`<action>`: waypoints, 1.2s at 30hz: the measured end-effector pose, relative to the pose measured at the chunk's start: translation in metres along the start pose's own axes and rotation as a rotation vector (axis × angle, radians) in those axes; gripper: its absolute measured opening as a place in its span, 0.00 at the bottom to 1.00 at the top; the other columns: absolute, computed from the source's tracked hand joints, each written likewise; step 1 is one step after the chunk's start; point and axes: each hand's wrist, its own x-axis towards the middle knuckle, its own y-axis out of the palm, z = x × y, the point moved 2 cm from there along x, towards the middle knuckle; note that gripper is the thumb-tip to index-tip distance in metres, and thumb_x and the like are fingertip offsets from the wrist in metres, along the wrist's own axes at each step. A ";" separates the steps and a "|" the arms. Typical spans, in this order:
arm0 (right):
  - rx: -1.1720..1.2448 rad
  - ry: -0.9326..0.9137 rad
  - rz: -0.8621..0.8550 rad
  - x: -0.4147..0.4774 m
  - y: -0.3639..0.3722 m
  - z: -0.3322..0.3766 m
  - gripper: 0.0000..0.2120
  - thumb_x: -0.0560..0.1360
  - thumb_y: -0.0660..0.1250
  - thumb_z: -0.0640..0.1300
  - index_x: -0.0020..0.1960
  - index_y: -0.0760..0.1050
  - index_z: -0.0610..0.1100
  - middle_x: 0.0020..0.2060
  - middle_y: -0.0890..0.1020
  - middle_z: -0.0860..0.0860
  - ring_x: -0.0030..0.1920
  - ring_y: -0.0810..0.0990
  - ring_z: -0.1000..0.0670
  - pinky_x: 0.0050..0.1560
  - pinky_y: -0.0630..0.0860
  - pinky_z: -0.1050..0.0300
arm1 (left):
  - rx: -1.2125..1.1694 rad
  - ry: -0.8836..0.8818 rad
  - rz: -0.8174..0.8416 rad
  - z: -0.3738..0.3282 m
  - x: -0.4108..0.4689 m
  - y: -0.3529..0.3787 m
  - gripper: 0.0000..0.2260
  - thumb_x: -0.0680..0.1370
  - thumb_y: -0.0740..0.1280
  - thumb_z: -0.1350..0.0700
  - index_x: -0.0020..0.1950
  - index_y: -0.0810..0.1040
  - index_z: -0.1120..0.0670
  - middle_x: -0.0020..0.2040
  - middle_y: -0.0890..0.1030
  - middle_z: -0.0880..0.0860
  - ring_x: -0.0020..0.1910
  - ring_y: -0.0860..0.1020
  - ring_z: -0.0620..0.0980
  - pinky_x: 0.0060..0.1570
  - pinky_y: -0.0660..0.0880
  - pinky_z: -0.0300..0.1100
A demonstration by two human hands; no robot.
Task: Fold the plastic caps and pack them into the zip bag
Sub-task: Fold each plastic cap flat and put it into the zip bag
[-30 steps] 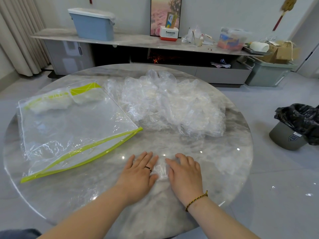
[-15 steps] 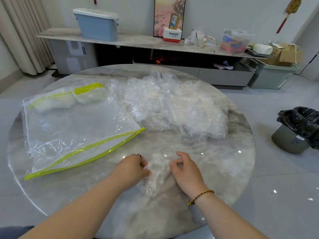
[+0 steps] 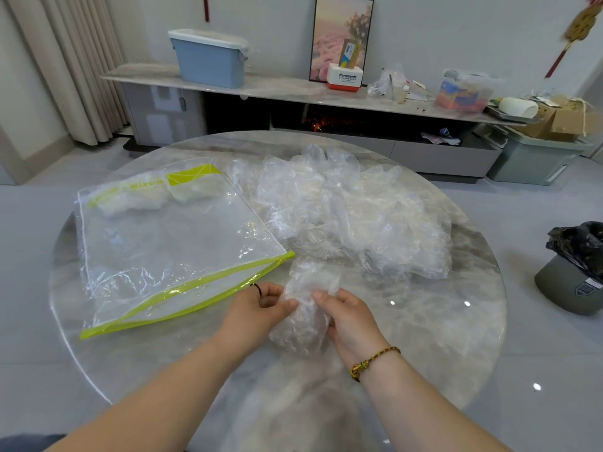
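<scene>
Where both palms lay flat a sec ago, pressing it to the round grey marble counter (image 3: 456,321), the crumpled clear plastic cap (image 3: 303,321) is now gathered up between the person's left hand (image 3: 257,308) and right hand (image 3: 352,318), its upper end puffing above the fingers and its lower end sagging toward the near edge. Left grip: thumb and fingers curled in, pinching the cap's left side. Right grip: fingers curled round its right side, thumb on top. Half a sec ago the fingers were only starting to pinch at the film, so the shift reads as flattening done and folding under way, tho the cap looks bunched rather than neatly creased & may need another fold before it goes in. The clear zip bag with lime-green trim (image 3: 169,249) lies flat just left of the hands, unmoved, green zip edge nearest them; can't tell if its mouth is open. A few white folded caps (image 3: 140,199) sit at its far end, so packing has prob. begun. The loose heap of clear plastic caps (image 3: 352,216) beyond the hands, approx. as big as before, suggests most of the job is left.
</scene>
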 end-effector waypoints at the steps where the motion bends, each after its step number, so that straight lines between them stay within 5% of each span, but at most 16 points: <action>1: 0.007 -0.009 -0.026 0.002 0.004 0.002 0.08 0.75 0.63 0.33 0.37 0.74 0.39 0.28 0.80 0.48 0.28 0.79 0.53 0.31 0.77 0.61 | 0.029 0.010 -0.020 -0.004 -0.002 -0.005 0.07 0.74 0.68 0.63 0.39 0.75 0.54 0.36 0.78 0.50 0.31 0.76 0.40 0.29 0.68 0.23; 5: -0.044 -0.010 -0.070 0.014 0.019 0.003 0.09 0.75 0.63 0.32 0.37 0.74 0.39 0.33 0.78 0.47 0.34 0.77 0.50 0.37 0.74 0.59 | 0.471 0.240 -0.138 -0.025 -0.005 -0.044 0.09 0.76 0.67 0.55 0.37 0.73 0.45 0.35 0.75 0.41 0.35 0.73 0.38 0.34 0.67 0.26; 8: -0.109 -0.016 -0.099 0.020 0.033 0.002 0.11 0.74 0.64 0.34 0.45 0.69 0.24 0.37 0.74 0.44 0.38 0.72 0.47 0.42 0.70 0.54 | 0.925 0.458 -0.215 -0.043 -0.002 -0.087 0.05 0.73 0.69 0.47 0.42 0.80 0.48 0.35 0.74 0.40 0.38 0.75 0.45 0.39 0.65 0.33; 10: -0.139 -0.035 -0.103 0.023 0.044 0.002 0.15 0.73 0.65 0.34 0.49 0.67 0.21 0.40 0.72 0.45 0.41 0.69 0.47 0.43 0.67 0.53 | 1.203 0.430 -0.190 -0.039 0.002 -0.107 0.18 0.70 0.69 0.42 0.55 0.80 0.51 0.47 0.78 0.45 0.49 0.77 0.50 0.49 0.64 0.40; 13: -0.181 -0.034 -0.073 0.027 0.058 -0.001 0.09 0.73 0.64 0.33 0.45 0.71 0.25 0.39 0.72 0.44 0.41 0.70 0.47 0.43 0.67 0.53 | 1.412 0.348 -0.150 -0.022 0.009 -0.129 0.22 0.75 0.63 0.42 0.68 0.67 0.46 0.65 0.69 0.40 0.63 0.68 0.44 0.60 0.58 0.35; 16: -0.192 -0.039 -0.042 0.033 0.065 -0.007 0.13 0.73 0.64 0.33 0.49 0.69 0.22 0.38 0.73 0.43 0.40 0.71 0.47 0.42 0.69 0.55 | 1.374 0.330 -0.200 -0.013 0.012 -0.134 0.18 0.77 0.62 0.49 0.67 0.70 0.47 0.64 0.71 0.41 0.62 0.70 0.44 0.55 0.63 0.35; 18: -0.205 -0.039 -0.021 0.038 0.072 -0.010 0.11 0.73 0.64 0.33 0.48 0.70 0.23 0.38 0.73 0.43 0.40 0.71 0.47 0.41 0.69 0.56 | 1.276 0.444 -0.299 -0.008 0.015 -0.139 0.12 0.69 0.73 0.60 0.52 0.81 0.50 0.50 0.81 0.44 0.47 0.79 0.45 0.33 0.67 0.35; 19: -0.209 -0.040 -0.012 0.038 0.074 -0.011 0.09 0.73 0.64 0.33 0.46 0.72 0.25 0.38 0.73 0.43 0.40 0.71 0.47 0.40 0.69 0.57 | 1.201 0.489 -0.341 -0.008 0.014 -0.141 0.13 0.61 0.78 0.64 0.41 0.83 0.51 0.39 0.82 0.45 0.36 0.80 0.44 0.25 0.60 0.29; 21: -0.225 -0.045 0.007 0.040 0.080 -0.015 0.05 0.73 0.65 0.32 0.42 0.73 0.29 0.37 0.72 0.43 0.39 0.71 0.48 0.37 0.69 0.58 | 1.085 0.557 -0.421 -0.010 0.012 -0.142 0.15 0.54 0.81 0.66 0.31 0.81 0.51 0.28 0.79 0.45 0.25 0.75 0.42 0.27 0.53 0.20; 26: -0.332 -0.134 0.076 0.034 0.091 -0.019 0.03 0.71 0.66 0.34 0.42 0.72 0.39 0.35 0.69 0.44 0.37 0.67 0.49 0.34 0.64 0.59 | 0.862 0.651 -0.438 -0.020 0.004 -0.137 0.04 0.65 0.71 0.58 0.37 0.84 0.53 0.30 0.74 0.39 0.38 0.72 0.38 0.26 0.58 0.19; 28: -0.338 -0.130 0.113 0.030 0.099 -0.020 0.05 0.71 0.65 0.34 0.40 0.71 0.40 0.35 0.69 0.44 0.36 0.67 0.49 0.34 0.65 0.59 | 0.715 0.594 -0.368 -0.021 -0.001 -0.136 0.09 0.67 0.67 0.53 0.40 0.85 0.53 0.31 0.74 0.35 0.36 0.71 0.29 0.31 0.64 0.19; 31: -0.411 -0.008 0.128 0.035 0.109 -0.016 0.14 0.76 0.62 0.36 0.33 0.67 0.45 0.32 0.71 0.50 0.31 0.70 0.54 0.31 0.69 0.67 | 0.576 0.556 -0.256 -0.022 -0.014 -0.130 0.19 0.65 0.61 0.40 0.43 0.85 0.49 0.39 0.76 0.30 0.33 0.72 0.29 0.34 0.64 0.21; 33: -0.390 0.099 0.141 0.041 0.118 -0.012 0.17 0.79 0.59 0.39 0.33 0.61 0.49 0.33 0.66 0.55 0.31 0.65 0.61 0.27 0.66 0.75 | 0.551 0.537 -0.195 -0.022 -0.025 -0.126 0.17 0.63 0.60 0.38 0.41 0.84 0.43 0.40 0.77 0.33 0.34 0.73 0.33 0.34 0.65 0.23; 36: -0.384 0.053 0.088 0.046 0.135 -0.006 0.19 0.79 0.57 0.36 0.32 0.57 0.49 0.32 0.63 0.56 0.32 0.63 0.61 0.30 0.66 0.72 | 0.542 0.484 -0.088 -0.023 -0.045 -0.120 0.11 0.60 0.62 0.35 0.40 0.77 0.29 0.39 0.78 0.34 0.36 0.75 0.38 0.34 0.66 0.26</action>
